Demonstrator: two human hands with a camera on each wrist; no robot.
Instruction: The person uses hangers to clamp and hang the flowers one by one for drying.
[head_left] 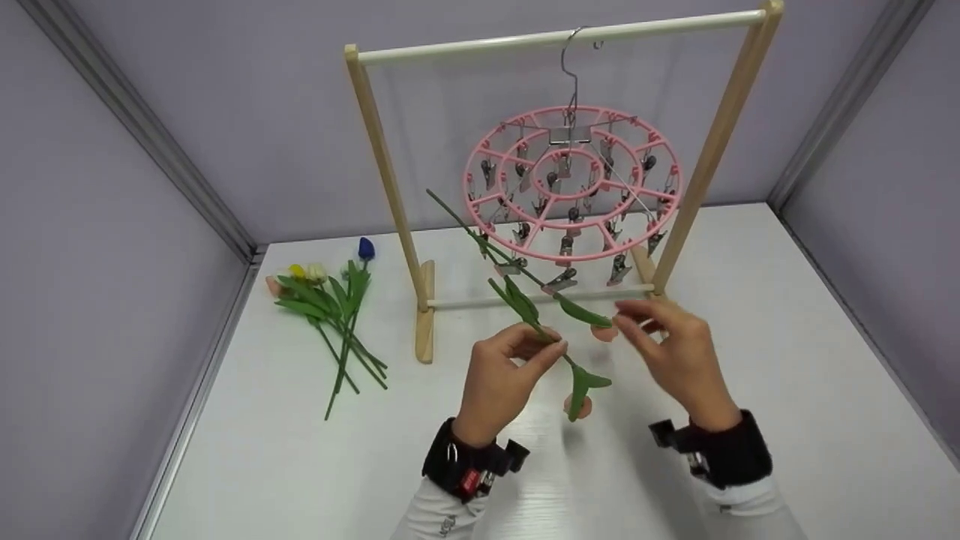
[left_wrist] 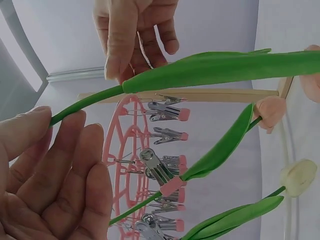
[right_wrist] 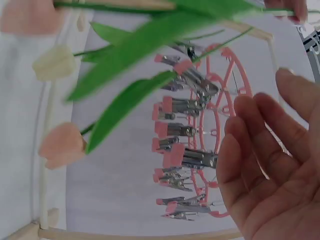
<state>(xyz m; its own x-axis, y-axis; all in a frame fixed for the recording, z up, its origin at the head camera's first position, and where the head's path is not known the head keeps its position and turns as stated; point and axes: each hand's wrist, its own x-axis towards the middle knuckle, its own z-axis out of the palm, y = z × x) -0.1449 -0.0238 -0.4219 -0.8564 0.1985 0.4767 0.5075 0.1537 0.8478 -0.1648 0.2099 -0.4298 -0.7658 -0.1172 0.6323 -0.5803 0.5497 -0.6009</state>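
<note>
My left hand (head_left: 502, 375) pinches the stem of a pink artificial tulip (head_left: 581, 386) between thumb and forefinger, its flower pointing down toward me. To the right, my right hand (head_left: 679, 360) has loosely bent fingers and nothing in its grasp; its fingertips are close by another pink tulip (left_wrist: 215, 155). That tulip hangs slanted, its stem caught in a pink-tipped metal clip (left_wrist: 172, 186) of the round pink hanger (head_left: 574, 259). A white tulip (left_wrist: 299, 178) hangs beside it; in the head view its flower is hidden behind my left hand.
The hanger hooks over the white top bar (head_left: 480, 45) of a wooden-legged rack (head_left: 382, 165), with several clips dangling below its rings. Several loose tulips (head_left: 322, 300), with blue, yellow, white and pink flowers, lie on the white table (head_left: 247, 465) at left. Walls enclose the sides and back.
</note>
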